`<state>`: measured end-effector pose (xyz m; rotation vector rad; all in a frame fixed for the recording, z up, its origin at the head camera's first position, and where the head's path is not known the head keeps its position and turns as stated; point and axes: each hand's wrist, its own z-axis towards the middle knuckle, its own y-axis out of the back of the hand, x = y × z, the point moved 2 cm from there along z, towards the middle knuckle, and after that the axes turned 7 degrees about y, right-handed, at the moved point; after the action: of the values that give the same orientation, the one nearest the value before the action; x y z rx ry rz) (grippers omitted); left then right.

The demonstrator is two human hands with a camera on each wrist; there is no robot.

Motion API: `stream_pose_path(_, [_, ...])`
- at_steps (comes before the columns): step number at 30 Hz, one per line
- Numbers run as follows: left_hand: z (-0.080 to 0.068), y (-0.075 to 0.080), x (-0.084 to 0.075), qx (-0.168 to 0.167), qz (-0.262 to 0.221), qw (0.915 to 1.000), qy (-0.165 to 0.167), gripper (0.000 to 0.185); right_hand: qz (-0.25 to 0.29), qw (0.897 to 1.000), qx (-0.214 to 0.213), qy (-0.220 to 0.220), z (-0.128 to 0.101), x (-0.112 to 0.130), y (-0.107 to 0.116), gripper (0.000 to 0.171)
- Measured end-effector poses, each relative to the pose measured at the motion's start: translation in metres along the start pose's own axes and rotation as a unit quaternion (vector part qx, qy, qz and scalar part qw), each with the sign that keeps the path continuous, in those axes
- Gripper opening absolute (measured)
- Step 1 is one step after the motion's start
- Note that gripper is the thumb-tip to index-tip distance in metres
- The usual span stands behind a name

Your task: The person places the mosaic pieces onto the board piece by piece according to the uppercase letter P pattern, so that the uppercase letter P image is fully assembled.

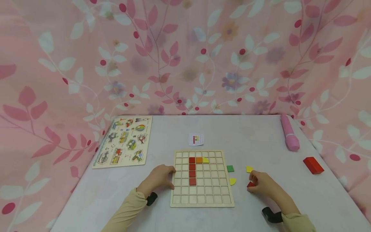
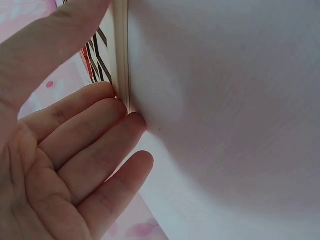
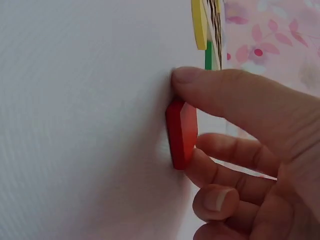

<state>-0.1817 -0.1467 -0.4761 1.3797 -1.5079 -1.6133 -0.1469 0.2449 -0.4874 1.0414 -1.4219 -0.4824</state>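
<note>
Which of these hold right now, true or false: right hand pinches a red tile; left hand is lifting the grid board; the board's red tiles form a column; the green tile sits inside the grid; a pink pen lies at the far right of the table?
1. The right hand pinches a red tile. True.
2. The left hand is lifting the grid board. False: its fingers rest against the board's left edge, and the board lies flat on the table.
3. The red tiles form a column. True.
4. The green tile sits inside the grid. False: it lies on the table right of the board.
5. A pink pen lies far right. True.
</note>
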Motion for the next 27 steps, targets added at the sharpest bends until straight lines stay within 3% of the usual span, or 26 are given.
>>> stream_pose_path(7, [0.000,0.002,0.000,0.001,0.003,1.0000,0.000,0.056,0.007,1.000,-0.003,0.029,0.000,0.003,0.001,0.023])
stream_pose_path(13, [0.001,0.001,0.000,0.004,0.004,1.0000,0.001,0.055,-0.019,0.998,-0.025,0.058,0.002,0.011,0.004,0.018])
stream_pose_path(27, [0.000,0.003,-0.002,0.004,-0.001,1.0000,-0.004,0.055,-0.073,0.988,-0.064,0.123,0.014,0.039,0.011,0.022])
